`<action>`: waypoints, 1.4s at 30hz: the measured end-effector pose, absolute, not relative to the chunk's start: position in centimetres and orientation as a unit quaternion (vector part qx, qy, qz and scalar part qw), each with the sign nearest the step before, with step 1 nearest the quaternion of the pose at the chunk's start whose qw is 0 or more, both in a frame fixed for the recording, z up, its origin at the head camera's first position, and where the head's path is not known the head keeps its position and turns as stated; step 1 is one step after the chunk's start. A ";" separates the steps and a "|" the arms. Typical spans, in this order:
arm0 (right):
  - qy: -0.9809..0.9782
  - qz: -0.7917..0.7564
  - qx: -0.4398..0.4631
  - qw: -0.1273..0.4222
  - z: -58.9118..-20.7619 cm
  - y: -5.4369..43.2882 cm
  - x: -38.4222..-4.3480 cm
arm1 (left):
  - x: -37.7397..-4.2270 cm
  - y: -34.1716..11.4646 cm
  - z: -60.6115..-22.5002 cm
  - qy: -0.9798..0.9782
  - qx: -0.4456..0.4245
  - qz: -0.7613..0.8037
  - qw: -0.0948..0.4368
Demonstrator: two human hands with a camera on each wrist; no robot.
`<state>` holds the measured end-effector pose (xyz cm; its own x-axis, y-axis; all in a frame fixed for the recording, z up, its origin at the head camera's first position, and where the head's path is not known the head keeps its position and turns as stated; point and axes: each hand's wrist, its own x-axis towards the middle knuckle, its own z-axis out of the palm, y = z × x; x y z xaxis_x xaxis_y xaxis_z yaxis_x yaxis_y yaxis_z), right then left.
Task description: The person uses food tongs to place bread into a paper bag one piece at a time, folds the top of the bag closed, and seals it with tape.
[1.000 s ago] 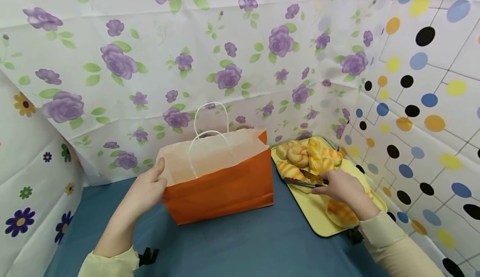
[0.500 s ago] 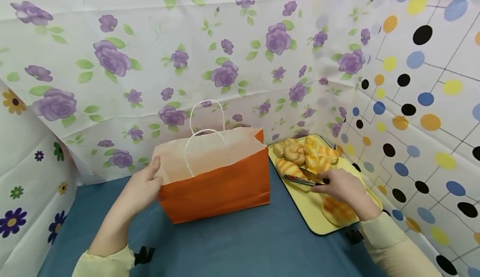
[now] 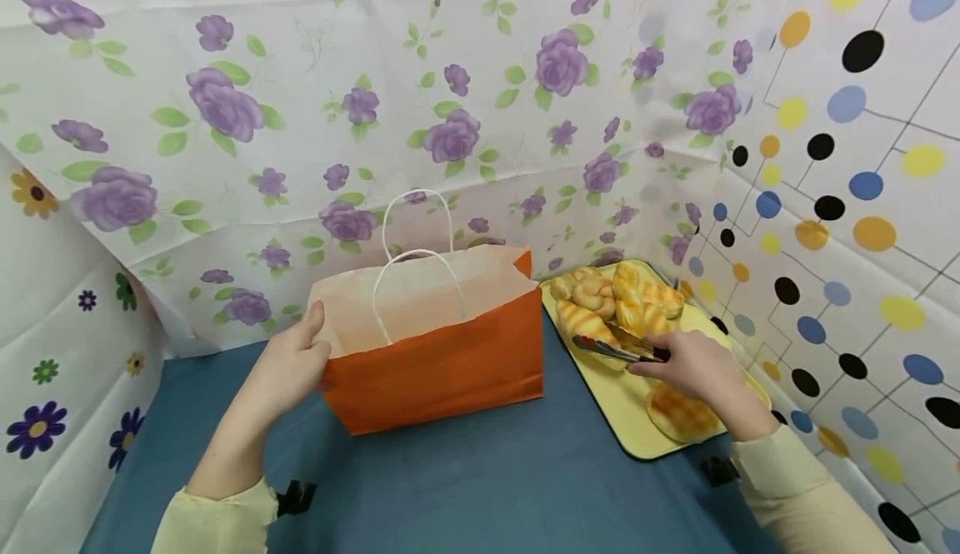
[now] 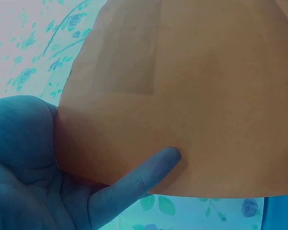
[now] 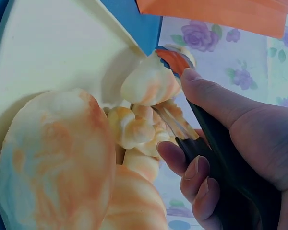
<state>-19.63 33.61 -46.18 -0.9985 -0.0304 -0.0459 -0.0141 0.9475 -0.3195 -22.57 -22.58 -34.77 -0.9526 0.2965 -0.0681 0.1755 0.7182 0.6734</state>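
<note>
My left hand grips the left side edge of an orange paper bag; the bag stands upright, its top gaping, white rope handles up. In the left wrist view, one finger lies along the bag wall. My right hand holds tongs with black handles, fingers and thumb wrapped round them. The tongs' arms reach over a striped bread roll on the yellow tray; its lower end lies between them. In the right wrist view, the orange-tipped arm overlaps a pale roll.
Other breads lie on the tray: a knotted roll, a yellow striped bread and a round browned bun near the front. Blue cloth covers the table. A flowered sheet hangs behind, a dotted one at right.
The right hand and tongs have risen slightly over the striped roll. The left hand keeps its grip on the bag. The head view has shifted a little.
</note>
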 end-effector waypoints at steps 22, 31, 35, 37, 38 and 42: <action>0.986 -0.164 -0.032 0.009 -45.4 33.8 -19.0 | -22.0 -23.3 -35.0 0.916 0.108 0.373 0.098; 0.987 -0.135 -0.065 -0.050 -46.0 34.4 -17.9 | -22.0 -23.1 -35.2 0.919 0.108 0.367 0.095; 0.986 -0.112 -0.076 -0.096 -46.7 34.7 -17.5 | -22.1 -23.1 -35.2 0.915 0.106 0.377 0.097; 0.984 -0.107 -0.076 -0.119 -46.8 34.8 -17.2 | -22.2 -23.0 -35.2 0.912 0.106 0.383 0.098; 0.983 -0.106 -0.077 -0.130 -46.8 34.8 -17.1 | -22.3 -22.9 -35.1 0.912 0.107 0.383 0.098; 0.979 -0.094 -0.078 -0.162 -46.8 34.8 -16.9 | -22.6 -22.7 -34.9 0.911 0.109 0.386 0.097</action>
<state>-16.93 34.76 -46.80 -0.9351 -0.1220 0.3327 -0.1833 0.9700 -0.1595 -22.57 -22.75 -34.88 -0.9573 0.2737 -0.0926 0.1236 0.6775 0.7250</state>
